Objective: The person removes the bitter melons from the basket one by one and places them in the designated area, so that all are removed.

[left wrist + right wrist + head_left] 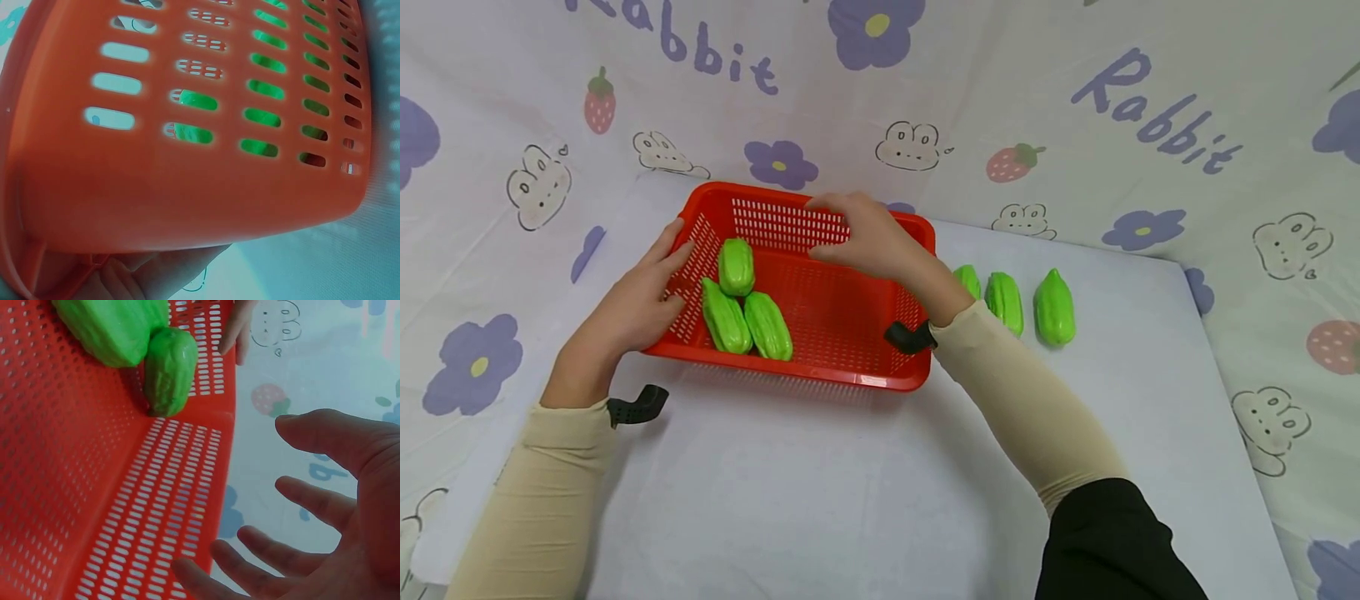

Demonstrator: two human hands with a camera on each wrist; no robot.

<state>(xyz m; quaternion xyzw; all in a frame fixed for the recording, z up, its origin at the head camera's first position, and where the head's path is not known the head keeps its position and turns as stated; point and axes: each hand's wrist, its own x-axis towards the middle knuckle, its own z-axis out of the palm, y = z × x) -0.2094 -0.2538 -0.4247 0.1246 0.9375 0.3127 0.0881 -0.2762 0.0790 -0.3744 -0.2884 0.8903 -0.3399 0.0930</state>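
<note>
A red plastic basket (820,379) with slotted walls stands on the white table. Three ridged, glossy green fruits (767,325), shaped like starfruit, lie in its left end. My left hand (643,296) holds the basket's left rim, its fingers and thumb over the edge. Through the slots in the left wrist view, green fruit (265,90) shows behind the basket wall (156,200). Over the basket's far right side hovers my right hand (868,237), thumb and fingers spread apart. In the right wrist view, nothing lies between the fingers of that hand (325,531).
Three more green fruits stand in a row right of the basket, the outermost one (1056,310) in full view and the nearest (967,281) partly behind my right forearm. A printed cloth (970,75) with rabbits and flowers rises behind the table (820,492).
</note>
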